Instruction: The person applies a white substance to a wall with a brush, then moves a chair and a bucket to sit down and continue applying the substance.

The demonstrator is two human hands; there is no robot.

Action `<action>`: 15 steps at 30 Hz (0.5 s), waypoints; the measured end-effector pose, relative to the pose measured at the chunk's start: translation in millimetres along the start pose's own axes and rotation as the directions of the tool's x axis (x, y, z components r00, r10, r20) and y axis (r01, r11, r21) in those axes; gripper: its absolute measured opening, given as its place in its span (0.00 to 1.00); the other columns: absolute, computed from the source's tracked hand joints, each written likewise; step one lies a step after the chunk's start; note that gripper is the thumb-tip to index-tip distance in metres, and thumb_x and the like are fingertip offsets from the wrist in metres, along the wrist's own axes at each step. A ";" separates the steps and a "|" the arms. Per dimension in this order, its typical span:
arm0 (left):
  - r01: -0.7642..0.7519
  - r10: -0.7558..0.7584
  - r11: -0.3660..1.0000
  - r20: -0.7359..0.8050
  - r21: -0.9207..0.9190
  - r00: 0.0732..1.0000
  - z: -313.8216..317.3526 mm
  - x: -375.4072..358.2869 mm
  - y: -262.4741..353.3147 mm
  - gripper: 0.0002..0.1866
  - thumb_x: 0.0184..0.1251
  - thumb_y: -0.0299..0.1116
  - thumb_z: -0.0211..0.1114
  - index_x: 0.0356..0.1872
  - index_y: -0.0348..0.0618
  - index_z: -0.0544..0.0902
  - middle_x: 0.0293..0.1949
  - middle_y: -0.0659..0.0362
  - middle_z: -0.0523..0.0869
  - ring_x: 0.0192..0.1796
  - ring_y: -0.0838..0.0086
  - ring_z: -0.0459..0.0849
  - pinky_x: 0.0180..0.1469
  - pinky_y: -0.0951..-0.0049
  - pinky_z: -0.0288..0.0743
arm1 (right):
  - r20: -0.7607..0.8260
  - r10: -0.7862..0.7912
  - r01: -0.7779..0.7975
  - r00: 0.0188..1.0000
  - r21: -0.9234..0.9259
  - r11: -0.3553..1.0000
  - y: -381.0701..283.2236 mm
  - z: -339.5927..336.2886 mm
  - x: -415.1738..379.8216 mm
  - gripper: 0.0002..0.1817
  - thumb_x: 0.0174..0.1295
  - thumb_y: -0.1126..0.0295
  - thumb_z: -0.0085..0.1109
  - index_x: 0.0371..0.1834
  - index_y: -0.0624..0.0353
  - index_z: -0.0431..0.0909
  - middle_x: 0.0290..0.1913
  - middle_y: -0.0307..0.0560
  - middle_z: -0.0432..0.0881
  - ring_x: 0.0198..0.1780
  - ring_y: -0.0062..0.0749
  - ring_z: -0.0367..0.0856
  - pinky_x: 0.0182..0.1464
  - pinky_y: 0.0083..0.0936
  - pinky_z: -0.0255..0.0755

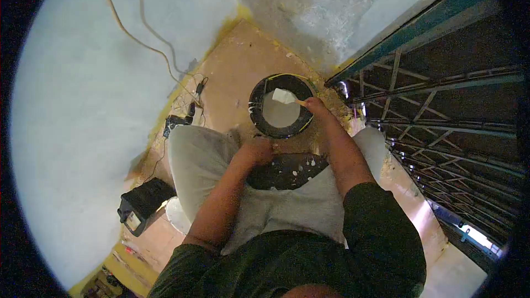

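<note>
In the head view, my right hand (316, 107) is closed around the wooden handle of a paintbrush (284, 96). Its wide head is coated white and hangs over the black bucket (256, 121). Pale grey-white paint (280, 113) fills the bottom of that bucket. My left hand (259, 150) is low, just in front of the bucket's near rim, with its fingers curled. What it grips, if anything, is hidden. Beside it, between my knees, lies a dark flat surface (284, 172) spotted with white drips.
White walls (83, 105) meet in a corner ahead. A folding metal lattice gate (441, 110) runs along the right. A cable (127, 32) hangs at the left, near a black device (175, 123) on the floor. A black bag (144, 201) stands behind my left knee.
</note>
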State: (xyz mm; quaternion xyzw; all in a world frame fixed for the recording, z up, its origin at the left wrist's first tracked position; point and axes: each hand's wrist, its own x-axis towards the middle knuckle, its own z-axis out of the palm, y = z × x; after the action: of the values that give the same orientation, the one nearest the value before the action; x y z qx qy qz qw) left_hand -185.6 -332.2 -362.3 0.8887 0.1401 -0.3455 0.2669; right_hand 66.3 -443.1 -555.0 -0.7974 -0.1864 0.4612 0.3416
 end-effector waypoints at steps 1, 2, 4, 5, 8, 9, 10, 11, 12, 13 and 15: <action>-0.019 0.020 1.000 0.073 -0.020 0.997 -1.5 3.5 0.5 0.14 0.54 0.33 0.55 0.36 0.34 0.82 0.41 0.42 0.83 0.46 0.51 0.82 0.49 0.55 0.75 | -0.004 -0.019 0.018 1.000 -0.012 1.000 11.1 0.8 8.4 0.06 0.56 0.65 0.60 0.27 0.55 0.80 0.21 0.35 0.73 0.24 0.23 0.68 0.27 0.28 0.64; -0.021 0.023 1.000 0.074 -0.019 0.997 -2.6 6.0 0.8 0.14 0.54 0.33 0.55 0.36 0.34 0.82 0.41 0.42 0.83 0.46 0.51 0.82 0.49 0.55 0.75 | -0.007 -0.017 0.016 1.000 -0.011 1.000 20.9 -0.6 18.2 0.06 0.56 0.65 0.60 0.27 0.55 0.80 0.21 0.35 0.73 0.24 0.23 0.68 0.27 0.28 0.64; -0.001 0.005 0.999 0.067 -0.051 0.998 -6.2 8.3 1.5 0.13 0.54 0.32 0.55 0.35 0.34 0.82 0.40 0.42 0.83 0.45 0.51 0.82 0.48 0.55 0.76 | 0.145 0.006 -0.034 0.989 0.189 0.981 72.3 1.5 60.6 0.06 0.54 0.65 0.61 0.28 0.53 0.80 0.22 0.35 0.73 0.23 0.23 0.68 0.27 0.27 0.63; -0.004 0.007 0.999 0.068 -0.049 0.998 -11.2 6.0 3.0 0.13 0.54 0.32 0.55 0.35 0.34 0.82 0.40 0.42 0.83 0.45 0.51 0.82 0.48 0.55 0.76 | 0.143 0.007 -0.035 0.990 0.191 0.981 77.2 3.5 62.2 0.06 0.54 0.65 0.61 0.28 0.53 0.80 0.22 0.35 0.73 0.23 0.23 0.68 0.27 0.27 0.63; -0.171 0.168 0.984 0.060 0.052 0.984 -16.3 2.5 6.1 0.13 0.55 0.30 0.54 0.36 0.33 0.82 0.39 0.42 0.83 0.43 0.51 0.83 0.47 0.56 0.76 | 0.045 -0.095 0.082 0.994 0.235 0.968 82.2 10.1 50.7 0.08 0.53 0.62 0.62 0.27 0.53 0.79 0.19 0.36 0.71 0.22 0.23 0.67 0.27 0.26 0.63; -0.094 0.094 0.996 0.021 0.003 0.995 -5.9 11.8 3.8 0.14 0.56 0.31 0.53 0.36 0.32 0.82 0.39 0.42 0.83 0.43 0.51 0.83 0.47 0.55 0.76 | 0.015 -0.166 0.155 0.986 0.291 0.944 70.9 12.5 41.8 0.08 0.52 0.61 0.62 0.27 0.53 0.78 0.21 0.36 0.70 0.25 0.23 0.67 0.28 0.27 0.64; -0.018 0.017 0.999 -0.016 -0.049 1.000 -1.8 15.8 4.9 0.14 0.57 0.32 0.53 0.36 0.32 0.82 0.39 0.42 0.83 0.43 0.51 0.83 0.47 0.55 0.76 | -0.019 -0.236 0.228 0.972 0.342 0.912 58.7 12.2 33.4 0.09 0.52 0.60 0.62 0.27 0.53 0.77 0.22 0.35 0.70 0.27 0.22 0.67 0.30 0.29 0.64; -0.022 0.021 0.999 -0.022 -0.045 1.000 0.5 19.5 4.0 0.14 0.57 0.32 0.53 0.36 0.32 0.82 0.39 0.42 0.83 0.43 0.51 0.83 0.47 0.55 0.76 | -0.025 -0.241 0.235 0.970 0.340 0.911 44.9 7.6 26.5 0.09 0.52 0.60 0.62 0.27 0.53 0.77 0.22 0.35 0.70 0.27 0.22 0.67 0.30 0.29 0.64; -0.005 0.007 0.999 0.042 -0.043 0.999 -0.4 22.5 4.0 0.15 0.58 0.33 0.53 0.36 0.32 0.82 0.39 0.41 0.83 0.44 0.50 0.82 0.47 0.55 0.75 | 0.063 -0.121 0.109 0.991 0.160 0.981 42.8 3.0 28.7 0.10 0.52 0.60 0.62 0.26 0.52 0.76 0.26 0.36 0.70 0.29 0.23 0.66 0.31 0.31 0.64; 0.013 -0.009 0.999 0.106 -0.040 0.994 -1.3 23.6 4.4 0.16 0.60 0.34 0.52 0.36 0.32 0.82 0.39 0.40 0.83 0.45 0.50 0.82 0.48 0.54 0.75 | 0.124 0.017 -0.013 0.992 -0.036 0.999 40.1 -1.0 30.1 0.10 0.52 0.59 0.62 0.26 0.52 0.75 0.29 0.36 0.69 0.32 0.24 0.66 0.33 0.32 0.63; -0.035 0.036 0.999 0.057 -0.021 0.998 6.6 31.3 1.5 0.16 0.60 0.35 0.52 0.37 0.31 0.82 0.40 0.40 0.82 0.45 0.49 0.82 0.49 0.54 0.74 | 0.146 0.144 -0.149 0.979 0.020 0.989 71.2 5.2 56.1 0.11 0.52 0.59 0.62 0.26 0.52 0.74 0.29 0.37 0.70 0.31 0.25 0.66 0.32 0.34 0.63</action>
State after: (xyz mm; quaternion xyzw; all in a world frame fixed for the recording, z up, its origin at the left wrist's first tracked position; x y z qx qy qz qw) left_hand -165.9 -335.1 -387.3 0.8781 0.1200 -0.3644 0.2859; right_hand 88.8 -456.4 -642.0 -0.7680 -0.1442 0.5445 0.3046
